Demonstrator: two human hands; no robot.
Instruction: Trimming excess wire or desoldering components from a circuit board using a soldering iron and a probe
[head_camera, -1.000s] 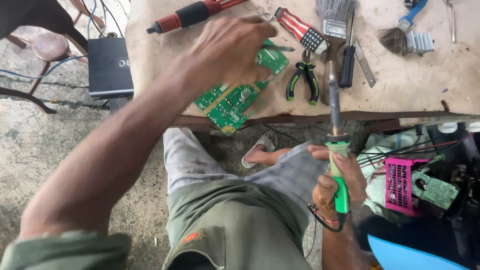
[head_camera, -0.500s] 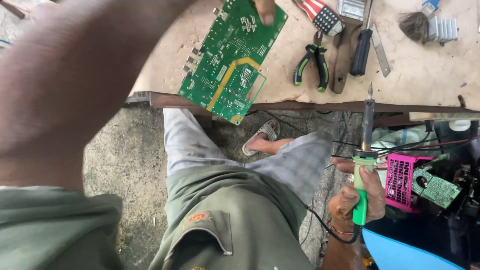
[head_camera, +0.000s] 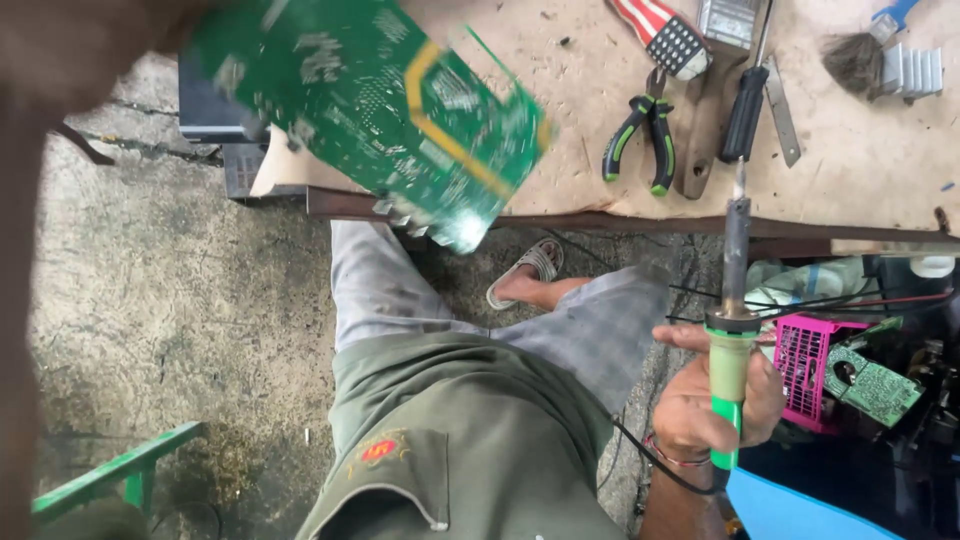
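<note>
The right hand (head_camera: 722, 405) grips a soldering iron (head_camera: 733, 330); the stiff, light circuit board (head_camera: 375, 105) seems safest held by its edges; the left hand's grip is hidden.

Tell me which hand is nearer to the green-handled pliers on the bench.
Right. The right hand grips the soldering iron below the bench edge, under the pliers. The left hand is out of frame past the lifted circuit board, so this is a judgement.

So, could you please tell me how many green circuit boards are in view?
2: a large blurred circuit board lifted over the bench edge, and a small circuit board beside the pink crate. Others may be hidden.
</note>
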